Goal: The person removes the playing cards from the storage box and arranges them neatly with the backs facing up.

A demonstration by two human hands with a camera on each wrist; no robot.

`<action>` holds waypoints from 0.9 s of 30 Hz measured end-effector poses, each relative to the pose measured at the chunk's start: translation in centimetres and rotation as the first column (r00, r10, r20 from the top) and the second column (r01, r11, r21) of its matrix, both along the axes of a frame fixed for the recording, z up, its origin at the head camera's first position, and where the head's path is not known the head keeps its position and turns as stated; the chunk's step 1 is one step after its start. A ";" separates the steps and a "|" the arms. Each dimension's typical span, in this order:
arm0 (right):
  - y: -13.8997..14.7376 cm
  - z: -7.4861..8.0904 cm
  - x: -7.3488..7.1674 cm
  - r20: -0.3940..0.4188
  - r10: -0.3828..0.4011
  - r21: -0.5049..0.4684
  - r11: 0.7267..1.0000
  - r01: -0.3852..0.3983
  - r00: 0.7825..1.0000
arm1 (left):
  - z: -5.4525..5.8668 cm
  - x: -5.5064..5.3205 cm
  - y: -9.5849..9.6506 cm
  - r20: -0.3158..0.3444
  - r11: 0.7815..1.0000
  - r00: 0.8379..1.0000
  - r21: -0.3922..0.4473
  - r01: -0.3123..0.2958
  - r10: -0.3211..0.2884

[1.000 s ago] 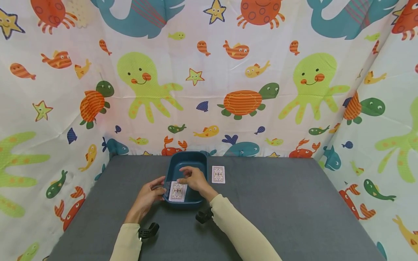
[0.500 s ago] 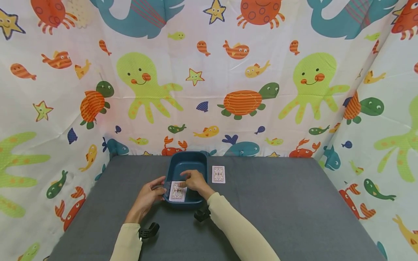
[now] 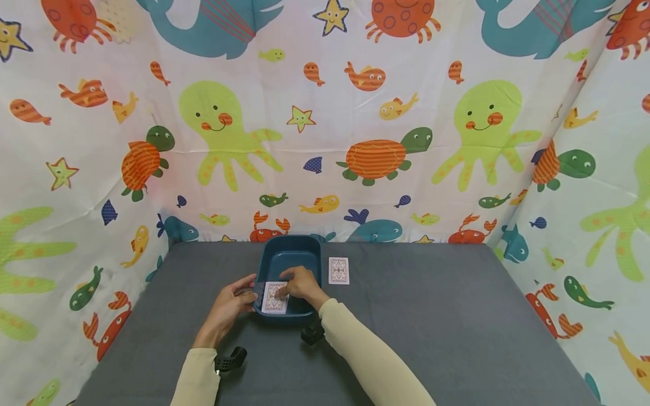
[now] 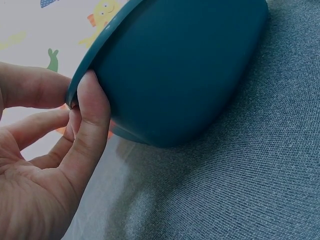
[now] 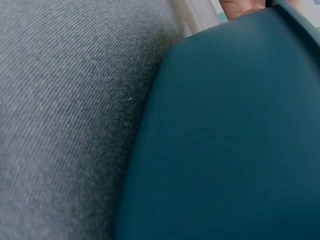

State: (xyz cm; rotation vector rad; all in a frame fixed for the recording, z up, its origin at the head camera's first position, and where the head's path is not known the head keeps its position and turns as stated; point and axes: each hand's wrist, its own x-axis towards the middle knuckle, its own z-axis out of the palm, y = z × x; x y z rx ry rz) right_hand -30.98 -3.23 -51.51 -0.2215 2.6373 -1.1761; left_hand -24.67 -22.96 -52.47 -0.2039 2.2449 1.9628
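A dark blue plastic tub (image 3: 291,319) stands on the grey cloth. My left hand (image 3: 229,309) pinches its left rim; in the left wrist view the thumb (image 4: 93,100) lies against the outer wall below the lip, with fingers on the other side. Inside the near part of the tub lies a playing card (image 3: 273,304), its patterned back facing up. Over its upper right corner my right hand (image 3: 303,285) reaches in, fingertips on or just above the card. The right wrist view shows mainly the tub's outer wall (image 5: 225,130), so the right fingers are hidden there.
Another playing card (image 3: 338,270), also back up, lies on the grey cloth (image 3: 416,316) to the right of the tub. A dark, partly see-through patch (image 3: 260,290) shows beside the left inner wall. A sea-animal curtain (image 3: 325,186) hangs behind.
The right hand has shifted slightly down and its fingertips have come lower over the card in the tub. The left hand keeps its hold on the rim. Both cards stay in place.
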 end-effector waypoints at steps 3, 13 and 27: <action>-0.1 0.0 0.1 -0.006 -0.003 0.017 1.000 0.003 1.000 | 0.1 0.1 0.0 -0.005 1.000 1.000 0.003 0.004 -0.004; -0.6 -0.5 0.1 -0.039 -0.011 0.080 0.997 0.014 0.999 | 0.2 0.1 0.0 -0.003 1.000 1.000 0.011 0.005 -0.005; -0.5 -0.1 0.1 -0.171 0.014 0.137 0.991 0.010 0.985 | 0.3 0.2 0.1 -0.027 1.000 0.999 -0.002 0.017 -0.017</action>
